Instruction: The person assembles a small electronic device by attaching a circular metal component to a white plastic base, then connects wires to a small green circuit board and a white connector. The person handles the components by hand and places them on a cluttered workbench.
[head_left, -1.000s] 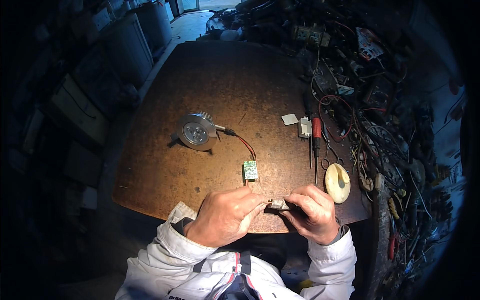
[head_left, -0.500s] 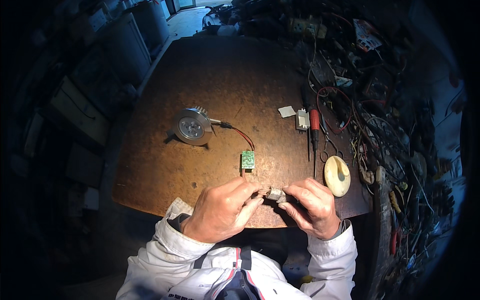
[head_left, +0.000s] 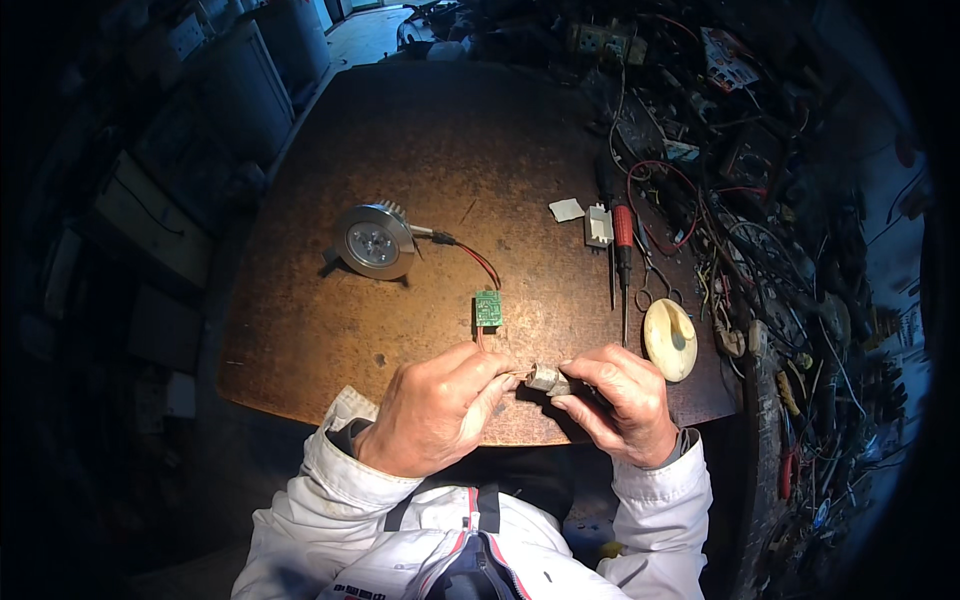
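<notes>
My left hand point(head_left: 432, 408) is closed in a pinch on thin reddish wires point(head_left: 480, 340) that come from a small green circuit board point(head_left: 488, 310). Between my hands, just above the table's near edge, is a small worn greyish block point(head_left: 543, 377), its exact kind unclear. The fingers and thumb of my right hand point(head_left: 625, 402) grip its right end, and the wire ends reach toward its left side. From the board's far side, red and black leads point(head_left: 483, 258) run to a round silver LED downlight point(head_left: 374, 243), which rests tilted on the table.
Right of centre on the brown table point(head_left: 420, 150) lie a white plastic case point(head_left: 599, 227), a white flat piece point(head_left: 566, 210), a red-handled screwdriver point(head_left: 624, 235), scissors point(head_left: 655, 280) and a cream oval dish point(head_left: 669, 340). Tangled cables and tools point(head_left: 760, 250) crowd the right side.
The whole view has shifted slightly. Both hands keep the same grips, the block stays between them, and the board and downlight have not visibly moved on the table.
</notes>
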